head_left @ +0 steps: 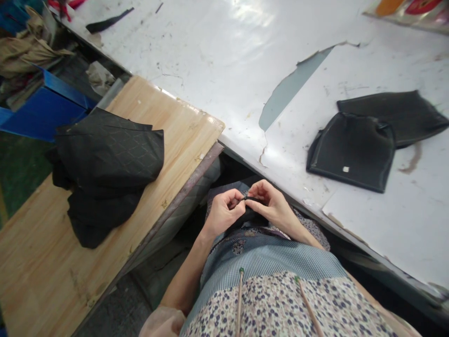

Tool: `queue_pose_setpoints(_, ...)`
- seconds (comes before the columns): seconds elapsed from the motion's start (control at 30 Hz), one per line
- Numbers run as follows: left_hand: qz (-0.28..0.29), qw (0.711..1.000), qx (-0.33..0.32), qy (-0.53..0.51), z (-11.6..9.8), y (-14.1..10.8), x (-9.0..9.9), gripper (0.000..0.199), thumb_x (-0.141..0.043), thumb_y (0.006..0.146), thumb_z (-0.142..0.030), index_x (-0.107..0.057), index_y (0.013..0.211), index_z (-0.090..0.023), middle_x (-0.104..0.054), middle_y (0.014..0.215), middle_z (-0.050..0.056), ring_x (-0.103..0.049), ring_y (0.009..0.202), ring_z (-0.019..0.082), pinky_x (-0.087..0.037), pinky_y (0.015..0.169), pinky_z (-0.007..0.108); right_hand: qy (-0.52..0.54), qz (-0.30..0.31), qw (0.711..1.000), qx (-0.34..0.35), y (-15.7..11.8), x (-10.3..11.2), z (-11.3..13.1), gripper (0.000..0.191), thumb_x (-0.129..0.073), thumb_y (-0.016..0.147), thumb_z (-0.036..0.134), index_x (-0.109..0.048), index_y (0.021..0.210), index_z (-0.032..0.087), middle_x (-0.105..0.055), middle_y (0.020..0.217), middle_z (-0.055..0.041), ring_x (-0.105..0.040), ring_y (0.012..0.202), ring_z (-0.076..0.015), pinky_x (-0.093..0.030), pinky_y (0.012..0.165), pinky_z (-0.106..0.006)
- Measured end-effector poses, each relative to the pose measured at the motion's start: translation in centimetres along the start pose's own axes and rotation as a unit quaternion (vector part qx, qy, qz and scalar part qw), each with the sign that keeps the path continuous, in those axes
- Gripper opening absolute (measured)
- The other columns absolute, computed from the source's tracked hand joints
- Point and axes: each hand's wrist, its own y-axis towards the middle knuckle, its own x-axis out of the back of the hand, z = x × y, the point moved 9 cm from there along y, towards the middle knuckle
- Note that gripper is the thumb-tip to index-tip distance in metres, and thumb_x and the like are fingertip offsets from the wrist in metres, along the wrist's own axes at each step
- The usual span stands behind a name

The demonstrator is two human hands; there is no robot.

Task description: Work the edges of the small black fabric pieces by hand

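Just above my lap, my left hand (226, 210) and my right hand (271, 203) meet with fingertips pinched on a small black piece (253, 200). It looks like dark fabric or leather; part of it hangs below my fingers and is largely hidden by them. Two black sewn pieces (354, 152) lie overlapping on the white table to the right, the front one bearing a small white square. A pile of black fabric pieces (112, 154) rests on the wooden board to the left.
The white table (217, 56) has a torn covering (298, 86). A wooden board (182, 121) stands at the left, beside a blue box (45, 110). A black strip (108, 21) lies at the far left, and a colourful packet (414, 11) at the far right.
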Motion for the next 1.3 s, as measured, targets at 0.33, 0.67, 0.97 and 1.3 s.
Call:
queue_pose_setpoints(0.33,-0.002,1.0,0.014,-0.027,0.7,-0.4,-0.7,0.016,-0.06,0.082,-0.029,-0.058,0.072,-0.016,-0.043,0.055,-0.005,-0.032,0.048,0.007,-0.023,0.044,0.02,0.022,0.001,0.999,-0.045,0.5,-0.2,-0.7,0.016,-0.067,0.074,0.015,-0.053,0.082,0.02,-0.058,0.076,0.0031,-0.055,0.066,-0.0115,-0.044,0.062,-0.025)
queue_pose_setpoints(0.67,-0.002,0.999,0.017,-0.038,0.8,-0.1,-0.3,0.016,-0.06,0.082,-0.029,-0.058,0.073,-0.016,-0.044,0.055,-0.005,-0.034,0.048,0.008,-0.025,0.045,0.02,-0.13,0.094,0.985,0.061,-1.5,0.3,1.8,0.016,-0.074,0.086,0.029,-0.063,0.094,0.021,-0.064,0.102,-0.0054,-0.06,0.101,-0.0227,-0.048,0.091,-0.037)
queue_pose_setpoints(0.97,0.048,0.994,0.006,-0.096,0.9,0.3,-0.8,0.02,-0.06,0.087,-0.032,-0.059,0.077,-0.016,-0.047,0.063,-0.004,-0.037,0.056,0.008,-0.028,0.05,0.02,-0.161,0.021,0.978,0.132,-1.7,-0.3,3.1,0.01,-0.062,0.093,0.013,-0.059,0.09,0.022,-0.062,0.104,-0.0052,-0.06,0.097,-0.0191,-0.046,0.089,-0.033)
queue_pose_setpoints(1.3,0.092,0.989,0.0,-0.118,0.8,0.1,-0.6,0.027,-0.075,0.081,-0.037,-0.064,0.091,-0.015,-0.061,0.082,0.0,-0.055,0.069,0.011,-0.044,0.064,0.021,-0.144,-0.01,0.986,0.081,-1.3,0.4,1.6,0.008,-0.057,0.095,0.016,-0.056,0.09,0.022,-0.062,0.098,-0.0028,-0.059,0.094,-0.0198,-0.046,0.085,-0.033)
